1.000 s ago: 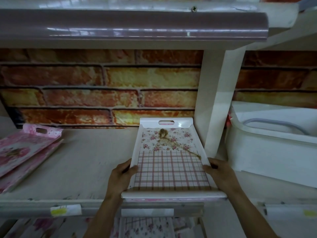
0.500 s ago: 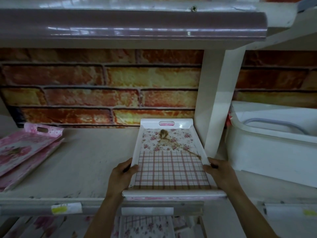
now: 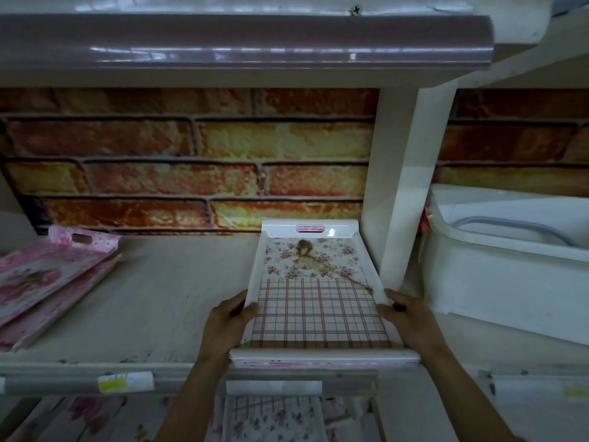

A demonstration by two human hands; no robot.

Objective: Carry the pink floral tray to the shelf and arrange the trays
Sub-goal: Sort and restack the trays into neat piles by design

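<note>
Tray [image 3: 318,311] in left hand [image 3: 227,320], right hand [image 3: 409,317]

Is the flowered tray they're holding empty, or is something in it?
Empty: the tray shows only its printed flowers and checks; left hand and right hand grip its sides.

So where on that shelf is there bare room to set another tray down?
Bare shelf lies between the pink trays at left and the floral tray gripped by the left hand and right hand. Rightward is crowded: white post close beside that tray, white bin beyond.
</note>
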